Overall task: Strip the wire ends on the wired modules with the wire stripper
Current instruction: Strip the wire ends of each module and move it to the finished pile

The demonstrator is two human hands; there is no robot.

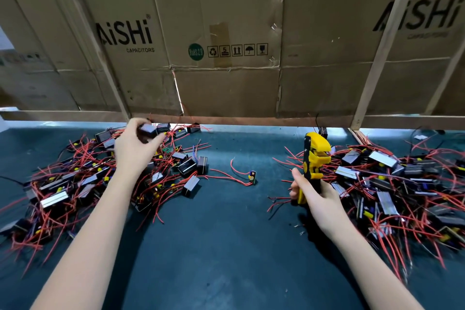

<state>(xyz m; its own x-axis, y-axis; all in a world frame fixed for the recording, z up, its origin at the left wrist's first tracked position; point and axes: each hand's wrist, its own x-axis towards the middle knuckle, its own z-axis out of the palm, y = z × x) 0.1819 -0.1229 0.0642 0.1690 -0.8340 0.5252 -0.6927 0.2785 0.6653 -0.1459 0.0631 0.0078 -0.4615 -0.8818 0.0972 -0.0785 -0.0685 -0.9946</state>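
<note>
Wired black box module (147, 131), light with floppy red leads, sits pinched in my left hand (136, 147); my right hand (310, 192) clenches the yellow-and-black wire stripper (313, 158).

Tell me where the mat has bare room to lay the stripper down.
Bare mat runs down the middle, between the left pile and right pile, widest near the front between the forearms. One stray module with red leads lies mid-gap. Both piles are crowded out to the mat's sides.
</note>
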